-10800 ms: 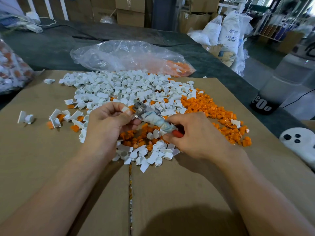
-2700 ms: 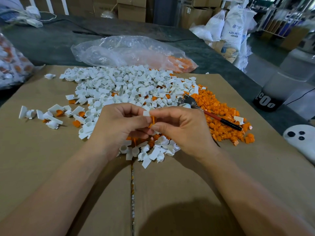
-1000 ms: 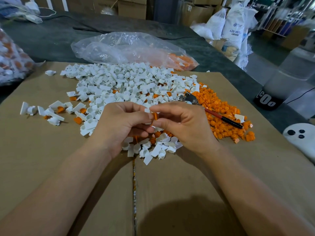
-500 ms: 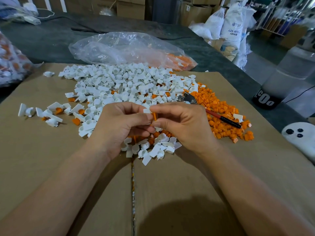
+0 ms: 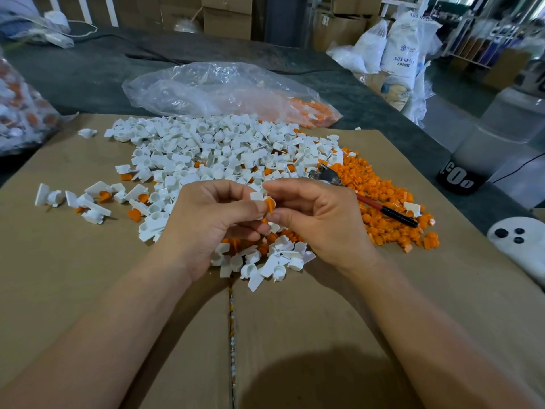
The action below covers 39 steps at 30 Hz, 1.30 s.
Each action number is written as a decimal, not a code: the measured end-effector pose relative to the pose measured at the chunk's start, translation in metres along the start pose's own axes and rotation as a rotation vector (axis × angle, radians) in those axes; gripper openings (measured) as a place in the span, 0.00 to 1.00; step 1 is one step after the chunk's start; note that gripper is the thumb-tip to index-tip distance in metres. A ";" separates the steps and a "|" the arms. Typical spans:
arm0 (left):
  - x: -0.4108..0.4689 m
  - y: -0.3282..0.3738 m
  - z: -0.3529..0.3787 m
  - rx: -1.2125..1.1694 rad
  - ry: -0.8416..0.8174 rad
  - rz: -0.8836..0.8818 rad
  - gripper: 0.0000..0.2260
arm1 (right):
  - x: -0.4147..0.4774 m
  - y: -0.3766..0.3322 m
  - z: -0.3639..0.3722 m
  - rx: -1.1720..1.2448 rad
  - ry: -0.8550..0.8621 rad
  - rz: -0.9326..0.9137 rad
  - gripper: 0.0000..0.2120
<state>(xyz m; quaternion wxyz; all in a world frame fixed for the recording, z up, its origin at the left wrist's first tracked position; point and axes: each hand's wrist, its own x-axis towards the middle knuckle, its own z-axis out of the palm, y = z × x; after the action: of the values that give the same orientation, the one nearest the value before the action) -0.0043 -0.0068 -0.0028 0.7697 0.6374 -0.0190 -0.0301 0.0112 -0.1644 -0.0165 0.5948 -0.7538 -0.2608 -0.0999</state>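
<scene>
My left hand (image 5: 206, 222) pinches a small white plastic piece (image 5: 256, 196) between thumb and fingers. Against it, my right hand (image 5: 318, 219) pinches a small orange plastic piece (image 5: 269, 205). Both hands meet above the cardboard sheet (image 5: 88, 290). A big heap of white pieces (image 5: 218, 149) lies behind them and a heap of orange pieces (image 5: 383, 196) spreads to the right. More white pieces (image 5: 265, 261) lie just under my hands.
Pliers with a red and black handle (image 5: 380, 209) lie on the orange heap. A clear plastic bag (image 5: 224, 90) with orange pieces sits behind the white heap. A few joined white and orange pieces (image 5: 88, 199) lie at left. A white device (image 5: 522, 246) rests at right.
Since 10.8 s ago my right hand has laid the pliers on the orange heap. Over the last second both hands stay together on the two small pieces with only slight finger shifts.
</scene>
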 end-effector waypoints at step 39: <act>0.006 -0.004 -0.005 -0.046 0.052 0.006 0.06 | 0.010 0.005 -0.081 -0.950 -0.223 0.803 0.41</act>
<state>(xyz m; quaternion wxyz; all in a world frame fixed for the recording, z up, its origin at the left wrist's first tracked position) 0.0019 -0.0026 -0.0076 0.7843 0.6202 -0.0004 -0.0116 0.0347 -0.2392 0.0062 0.1556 -0.9806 0.0548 0.1056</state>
